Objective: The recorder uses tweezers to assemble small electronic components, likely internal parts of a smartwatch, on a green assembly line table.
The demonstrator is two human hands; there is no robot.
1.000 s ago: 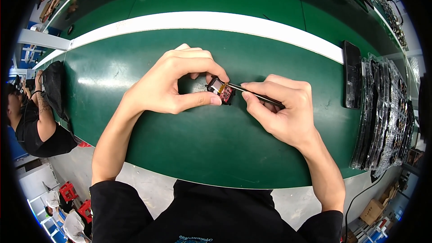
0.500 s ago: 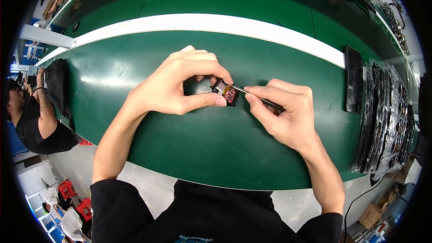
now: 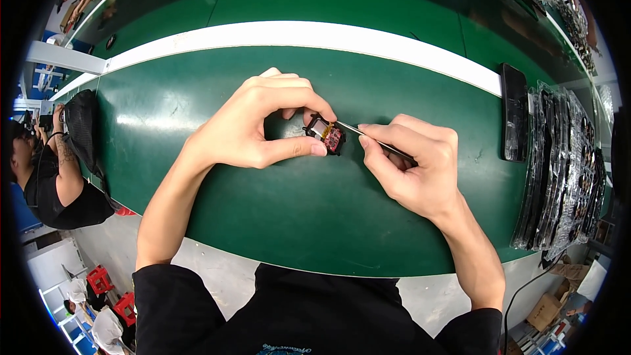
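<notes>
Between the thumb and index finger of my left hand (image 3: 263, 118) is a small black-framed electronic module (image 3: 327, 134). Its inside faces up and shows a silvery block, a yellowish strip and a reddish circuit board. My right hand (image 3: 420, 161) grips a pair of tweezers (image 3: 384, 146) like a pen. The thin metal tip reaches the module's upper edge, close to my left index fingertip. Whether the tip touches the module I cannot tell. Both hands are held over the green table (image 3: 296, 217).
At the right stand several stacked clear plastic trays (image 3: 559, 171) with dark parts, beside a black phone-like slab (image 3: 514, 112). A white rail (image 3: 302, 33) crosses behind my hands. At the left, a person in black (image 3: 62, 184) sits near a black bag (image 3: 80, 121).
The tweezers' tip has shifted slightly up and left, from over the yellowish strip to the module's upper edge. My left hand keeps its hold on the module.
</notes>
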